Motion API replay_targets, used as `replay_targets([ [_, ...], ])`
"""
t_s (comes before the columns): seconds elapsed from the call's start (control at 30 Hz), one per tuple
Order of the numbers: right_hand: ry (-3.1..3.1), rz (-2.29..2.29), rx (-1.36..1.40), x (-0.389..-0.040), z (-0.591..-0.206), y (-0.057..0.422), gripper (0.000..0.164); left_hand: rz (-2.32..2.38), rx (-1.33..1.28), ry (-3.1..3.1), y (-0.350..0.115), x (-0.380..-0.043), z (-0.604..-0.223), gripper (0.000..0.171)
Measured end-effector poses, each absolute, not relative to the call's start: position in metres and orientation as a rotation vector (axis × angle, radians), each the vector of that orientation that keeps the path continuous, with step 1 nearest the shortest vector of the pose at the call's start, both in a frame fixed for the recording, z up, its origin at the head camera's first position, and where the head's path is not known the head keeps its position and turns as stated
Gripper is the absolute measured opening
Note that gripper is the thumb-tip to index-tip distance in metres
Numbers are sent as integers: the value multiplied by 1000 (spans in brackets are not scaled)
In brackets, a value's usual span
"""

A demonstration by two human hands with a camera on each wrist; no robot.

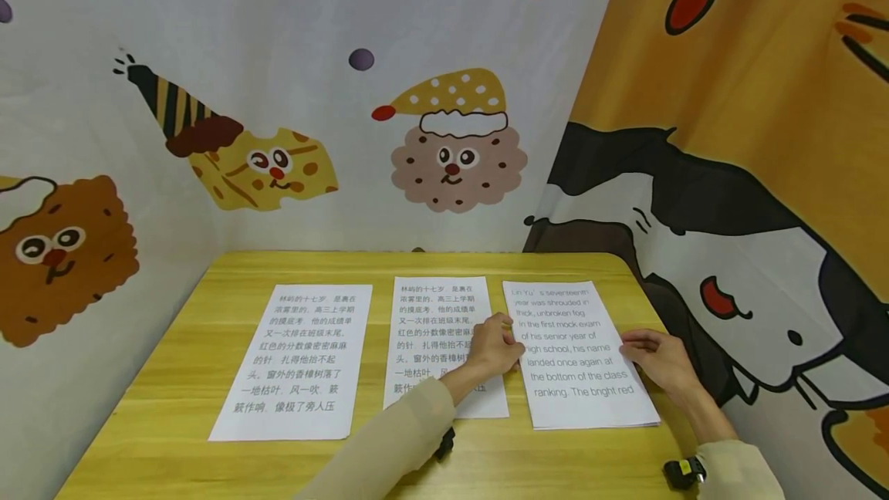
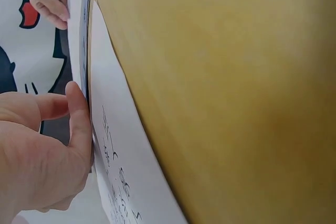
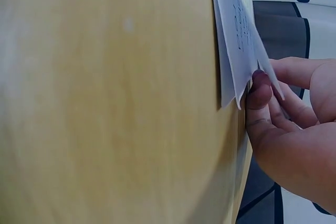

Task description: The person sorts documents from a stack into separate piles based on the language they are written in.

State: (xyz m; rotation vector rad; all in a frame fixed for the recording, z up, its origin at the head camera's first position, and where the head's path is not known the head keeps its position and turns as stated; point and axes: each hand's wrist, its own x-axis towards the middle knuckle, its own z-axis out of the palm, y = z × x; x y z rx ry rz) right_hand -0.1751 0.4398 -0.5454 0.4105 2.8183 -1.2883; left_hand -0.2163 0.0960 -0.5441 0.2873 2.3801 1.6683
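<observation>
A stack of white sheets with English print [image 1: 572, 357] lies at the right of the table between both hands. At its left edge is my left hand [image 1: 495, 347], fingertips touching the side of the paper. This hand and forearm cover part of the middle sheet [image 1: 424, 315], which carries Chinese print. My right hand [image 1: 663, 365] pinches the right edge of the stack's top sheet [image 3: 262, 59]. In the right wrist view, the thumb [image 3: 259, 90] is under that raised edge and the fingers are above it. Lower sheets fan slightly apart there.
Another sheet of Chinese print [image 1: 295, 361] lies on the left of the yellow wood-grain table [image 1: 160, 407]. Cartoon-printed curtains [image 1: 292, 37] stand behind and beside the table. A small black device [image 1: 684, 474] is on the right wrist.
</observation>
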Motion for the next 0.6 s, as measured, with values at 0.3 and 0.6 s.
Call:
replay_targets([
  [0.3,2856,-1287,383,-172,-544,443,43,1701,321,2371,92,-214,-541,57],
  [0.6,2923,-1244,277,-172,-535,427,53,1654,355,2408,82,-214,-536,57],
])
